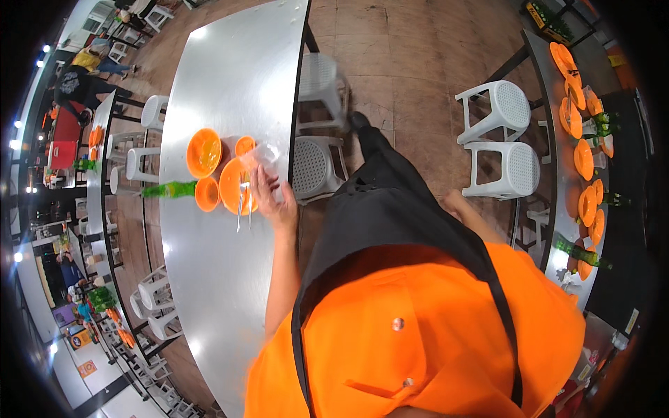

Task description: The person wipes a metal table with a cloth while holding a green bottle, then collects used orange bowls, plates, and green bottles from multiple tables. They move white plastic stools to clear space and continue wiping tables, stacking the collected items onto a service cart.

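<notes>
My left hand (274,200) is over the edge of the metal table, its fingers stretched out and apart. Just beyond the fingertips is a clear cup (262,155); whether they touch it I cannot tell. Beside the hand, a fork and a spoon (241,202) rest across an orange plate (230,188). Around it stand a large orange bowl (204,153) with liquid in it and two small orange bowls, one nearer (208,194) and one farther (244,145). My right hand (454,203) hangs beside the black apron, its fingers partly hidden.
A green bottle (169,189) lies or leans by the bowls. White stools (317,166) stand under the table edge, others (502,171) to the right. The right-hand table (550,90) holds several orange dishes and green bottles. People (77,83) are far left.
</notes>
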Demonstrator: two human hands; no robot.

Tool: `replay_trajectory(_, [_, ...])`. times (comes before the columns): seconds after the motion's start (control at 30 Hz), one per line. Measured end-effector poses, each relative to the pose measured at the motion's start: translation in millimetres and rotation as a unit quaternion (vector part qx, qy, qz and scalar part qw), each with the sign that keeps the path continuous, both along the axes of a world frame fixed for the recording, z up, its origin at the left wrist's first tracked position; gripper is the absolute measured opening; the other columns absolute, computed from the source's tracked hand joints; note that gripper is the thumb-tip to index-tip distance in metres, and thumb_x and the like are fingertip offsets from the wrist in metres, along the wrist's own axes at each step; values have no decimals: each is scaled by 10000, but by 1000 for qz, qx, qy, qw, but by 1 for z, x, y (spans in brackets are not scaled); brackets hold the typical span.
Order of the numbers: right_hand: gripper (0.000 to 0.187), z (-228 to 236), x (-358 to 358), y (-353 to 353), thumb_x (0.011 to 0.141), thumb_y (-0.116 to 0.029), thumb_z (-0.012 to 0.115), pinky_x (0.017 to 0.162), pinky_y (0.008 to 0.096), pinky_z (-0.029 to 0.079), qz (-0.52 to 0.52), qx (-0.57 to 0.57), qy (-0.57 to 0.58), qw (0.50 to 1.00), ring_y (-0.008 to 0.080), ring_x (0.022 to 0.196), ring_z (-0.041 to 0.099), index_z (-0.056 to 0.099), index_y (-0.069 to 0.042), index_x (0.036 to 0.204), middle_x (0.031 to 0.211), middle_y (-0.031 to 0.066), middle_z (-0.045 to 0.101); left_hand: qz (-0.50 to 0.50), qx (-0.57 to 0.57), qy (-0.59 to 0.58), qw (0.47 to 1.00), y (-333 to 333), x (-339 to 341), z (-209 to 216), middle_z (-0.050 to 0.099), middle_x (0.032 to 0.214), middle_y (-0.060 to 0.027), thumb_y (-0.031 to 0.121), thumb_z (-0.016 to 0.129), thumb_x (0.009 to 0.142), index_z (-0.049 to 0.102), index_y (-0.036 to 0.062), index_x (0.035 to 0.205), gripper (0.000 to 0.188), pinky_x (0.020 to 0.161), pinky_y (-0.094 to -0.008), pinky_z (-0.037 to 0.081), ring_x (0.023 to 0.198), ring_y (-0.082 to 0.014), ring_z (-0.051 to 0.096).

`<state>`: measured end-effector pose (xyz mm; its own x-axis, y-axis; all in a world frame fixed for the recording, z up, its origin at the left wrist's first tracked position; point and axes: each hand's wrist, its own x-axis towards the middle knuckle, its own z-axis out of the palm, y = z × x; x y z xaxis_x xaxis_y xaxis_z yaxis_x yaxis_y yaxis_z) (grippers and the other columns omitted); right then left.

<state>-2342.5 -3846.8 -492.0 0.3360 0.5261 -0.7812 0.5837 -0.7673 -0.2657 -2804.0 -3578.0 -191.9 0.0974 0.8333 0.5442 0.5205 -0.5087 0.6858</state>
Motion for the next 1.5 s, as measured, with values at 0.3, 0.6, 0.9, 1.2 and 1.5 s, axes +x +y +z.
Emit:
replay_trajectory(0.3, [332, 35, 83, 291, 882, -152, 714, 565, 338, 503, 24, 170, 65, 983, 177, 649, 629, 683, 2, 1174, 890, 96, 719, 123, -95, 13, 988, 20, 67, -1, 447, 1478, -190, -73, 636, 841, 474, 11, 1450, 636, 806, -309, 556, 967, -235, 640])
replay_trajectory(0.6, [399, 148, 129, 506, 933, -168, 677, 768, 329, 545, 149, 185, 54, 970, 177, 865, 671, 633, -4, 1295, 1118, 128, 712, 290, -182, -6, 940, -9, 143, 23, 482, 1468, -171, -66, 646, 819, 487, 28, 1444, 651, 778, -316, 575, 932, -222, 665])
replay_trajectory(0.9, [312, 263, -146, 595, 897, -218, 674, 878, 373, 542, 403, 317, 202, 834, 263, 1001, 697, 712, 7, 1110, 1075, 159, 735, 547, -10, 123, 828, -11, 69, 67, 579, 1341, -213, -61, 643, 846, 557, -24, 1362, 524, 760, -320, 567, 899, -248, 662])
replay_trajectory(1.2, [379, 317, -432, 584, 812, -415, 704, 729, 397, 559, 501, 326, 139, 790, 298, 785, 718, 773, -66, 945, 823, 153, 735, 594, -192, 83, 776, 28, -192, 8, 559, 1358, -236, 192, 679, 894, 613, -15, 1275, 439, 908, -413, 536, 1066, -368, 647])
replay_trajectory(1.5, [190, 292, -422, 516, 844, -144, 598, 771, 460, 538, 586, 285, 136, 747, 393, 865, 679, 712, 0, 892, 923, 217, 710, 449, -237, 142, 850, 120, -242, -5, 656, 1197, -184, 339, 688, 859, 727, 6, 996, 362, 868, -456, 527, 1029, -377, 658])
